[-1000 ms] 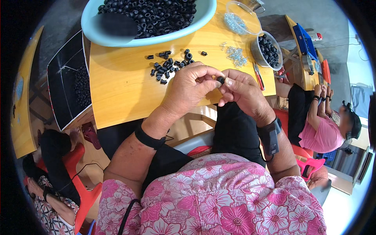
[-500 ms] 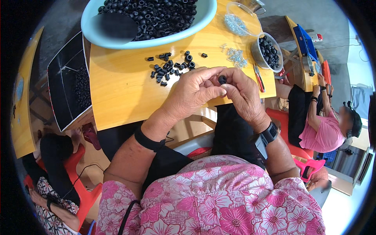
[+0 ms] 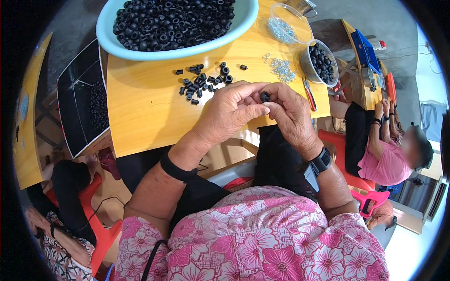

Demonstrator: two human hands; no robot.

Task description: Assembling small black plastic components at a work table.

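Observation:
Over the table's front edge, my left hand and my right hand meet, fingertips pressed together. Between them they pinch a small round black plastic or rubber part, its open end partly showing. The fingers cover the rest of it, so I cannot see whether a second piece is joined to it. Just beyond my left hand lie several loose black flanged sleeves. Beyond my right hand is a small heap of tiny shiny, clear or metal pieces.
A light blue basin full of black parts stands at the back. To the right are a tub of round black caps, a clear container and a red-handled tool. A black-lined box is left; people sit both sides.
Both hands stay in place; the round black part has turned slightly between my fingertips. A dark blur over the basin is gone. The seated people at both sides have shifted a little.

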